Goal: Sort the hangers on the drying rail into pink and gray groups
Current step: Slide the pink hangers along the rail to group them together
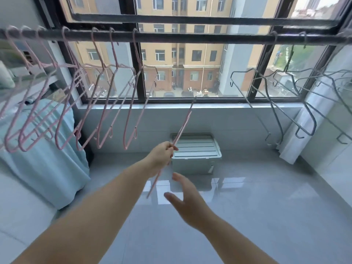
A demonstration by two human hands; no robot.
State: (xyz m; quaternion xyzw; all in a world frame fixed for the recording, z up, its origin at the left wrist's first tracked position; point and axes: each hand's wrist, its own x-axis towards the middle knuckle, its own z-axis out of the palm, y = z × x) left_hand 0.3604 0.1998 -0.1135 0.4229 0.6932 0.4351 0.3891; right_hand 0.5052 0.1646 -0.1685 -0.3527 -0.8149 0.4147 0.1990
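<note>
A dark drying rail [190, 38] runs across the window. Several pink hangers [106, 103] hang on its left half. Several gray hangers [276, 103] hang on its right end. The stretch of rail between the two groups is bare. My left hand [162, 154] grips one pink hanger [183, 122] below the rail, seen nearly edge-on and tilted, its upper end near the window sill. My right hand [185, 197] hovers just below it, fingers spread, holding nothing.
A pale green storage box [196, 155] with a lid stands on the tiled floor under the window sill. Light blue fabric [47, 159] hangs at the left. A white curtain [297, 134] falls at the right. The glossy floor [266, 206] stretches in front.
</note>
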